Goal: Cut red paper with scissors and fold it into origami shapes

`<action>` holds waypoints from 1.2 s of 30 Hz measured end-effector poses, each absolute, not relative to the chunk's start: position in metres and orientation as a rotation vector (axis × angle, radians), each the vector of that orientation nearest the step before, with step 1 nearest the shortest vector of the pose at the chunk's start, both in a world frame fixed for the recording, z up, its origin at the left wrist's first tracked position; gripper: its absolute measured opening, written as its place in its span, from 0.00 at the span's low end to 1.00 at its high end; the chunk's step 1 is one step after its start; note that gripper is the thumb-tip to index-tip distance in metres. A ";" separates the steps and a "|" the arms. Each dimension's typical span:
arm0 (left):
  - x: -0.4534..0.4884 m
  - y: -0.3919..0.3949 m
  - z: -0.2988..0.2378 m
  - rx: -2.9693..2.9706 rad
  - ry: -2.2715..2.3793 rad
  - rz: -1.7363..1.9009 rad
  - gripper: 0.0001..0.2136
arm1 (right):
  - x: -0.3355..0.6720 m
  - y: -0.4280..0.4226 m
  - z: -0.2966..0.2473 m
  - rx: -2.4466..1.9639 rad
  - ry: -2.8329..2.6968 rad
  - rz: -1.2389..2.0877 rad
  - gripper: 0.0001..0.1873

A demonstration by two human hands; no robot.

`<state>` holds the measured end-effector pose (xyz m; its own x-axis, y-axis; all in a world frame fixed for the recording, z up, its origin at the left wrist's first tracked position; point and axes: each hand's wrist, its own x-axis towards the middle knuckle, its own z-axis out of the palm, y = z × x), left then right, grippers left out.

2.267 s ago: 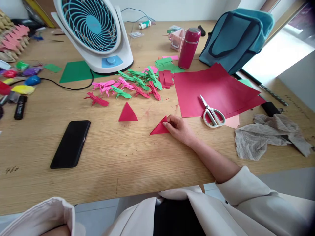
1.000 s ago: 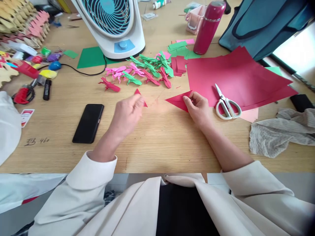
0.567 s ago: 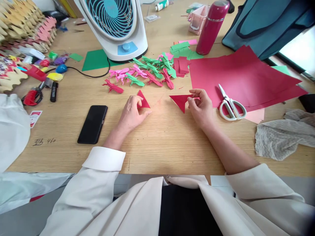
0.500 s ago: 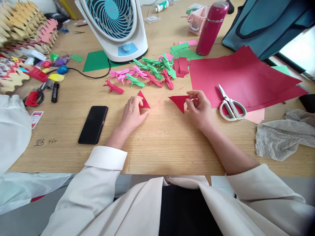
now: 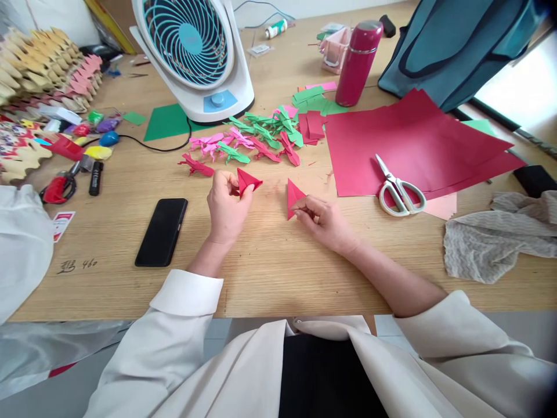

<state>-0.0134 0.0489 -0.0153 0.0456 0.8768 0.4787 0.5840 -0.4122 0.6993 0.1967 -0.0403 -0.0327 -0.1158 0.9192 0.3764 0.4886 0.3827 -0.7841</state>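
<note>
My left hand pinches a small folded red paper triangle and lifts it a little off the wooden table. My right hand grips a second red paper triangle by its lower corner, close to the table top. The two hands are a short way apart near the table's middle. Just behind them lies a row of folded pink, green and red paper figures.
Red paper sheets with white scissors lie to the right, a grey cloth beyond. A black phone is at the left. A fan, a red bottle and a teal bag stand behind.
My left hand came into view, reached the left triangle and picked it up. My right hand drew its triangle leftward and toward me, turning it upright.
</note>
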 end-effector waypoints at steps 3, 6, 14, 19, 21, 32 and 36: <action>0.000 0.041 -0.007 1.812 1.261 1.380 0.14 | 0.196 -0.039 -0.035 -1.305 -1.565 0.778 0.07; 0.012 0.033 -0.001 1.631 1.083 1.357 0.15 | 0.197 -0.037 -0.033 -1.218 -1.373 0.953 0.15; 0.031 0.019 -0.001 1.274 0.916 1.214 0.17 | 0.191 -0.039 -0.026 -1.081 -1.277 1.215 0.20; 0.035 0.019 -0.009 1.157 0.835 1.117 0.16 | 0.192 -0.038 -0.034 -1.098 -1.313 1.156 0.11; 0.032 0.023 -0.013 1.162 0.814 1.129 0.16 | 0.195 -0.039 -0.033 -1.158 -1.367 1.072 0.10; 0.004 0.055 -0.025 1.077 0.945 1.458 0.15 | 0.202 -0.032 -0.032 -1.534 -1.635 0.432 0.11; 0.010 0.048 -0.027 0.995 0.858 1.407 0.15 | 0.199 -0.023 -0.040 -1.612 -1.687 0.366 0.22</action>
<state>0.0100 0.0481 -0.0266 0.0134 0.9958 0.0908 -0.3753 -0.0792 0.9235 0.1987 -0.0229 -0.0396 0.0856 0.9431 0.3212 0.7251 0.1621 -0.6693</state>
